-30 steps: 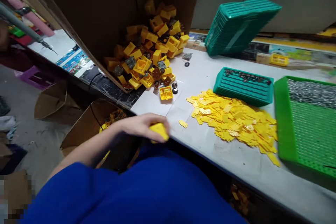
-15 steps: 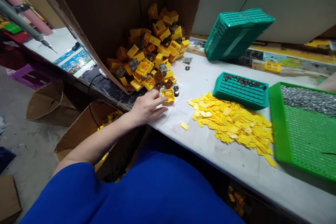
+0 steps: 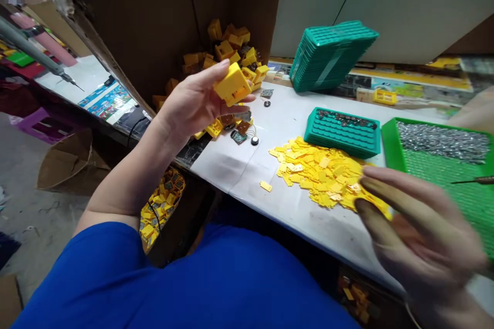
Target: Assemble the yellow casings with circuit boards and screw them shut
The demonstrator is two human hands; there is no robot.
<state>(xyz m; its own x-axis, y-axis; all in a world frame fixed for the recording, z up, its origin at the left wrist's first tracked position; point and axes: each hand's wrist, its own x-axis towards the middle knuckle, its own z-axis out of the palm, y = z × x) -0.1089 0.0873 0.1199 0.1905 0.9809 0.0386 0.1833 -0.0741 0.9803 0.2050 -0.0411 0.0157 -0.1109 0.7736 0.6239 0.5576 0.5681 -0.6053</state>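
Observation:
My left hand [image 3: 198, 97] is raised in front of the cardboard box, its thumb and fingers closed on a yellow plastic housing [image 3: 232, 85]. Behind it, more yellow housings [image 3: 235, 43] lie heaped in the box, partly hidden by the hand. Below the held piece, a small circuit board [image 3: 238, 136] and a round black-rimmed part [image 3: 254, 141] on thin wires rest on the table. My right hand [image 3: 417, 226], blurred, hovers over the right edge of a pile of flat yellow pieces [image 3: 320, 172]. Its thumb and fingers are apart, and I see nothing between them.
A teal tray stack [image 3: 343, 136] carries small dark parts. Another taped teal stack [image 3: 332, 56] leans behind. On the right, a green tray [image 3: 391, 149] holds metal screws [image 3: 443, 140] and a thin-shafted tool [image 3: 478, 181]. A screwdriver [image 3: 57, 69] hangs at left.
My left hand has lifted a yellow housing off the table, up and toward the box. My right hand has come into view from the right, over the flat yellow pieces.

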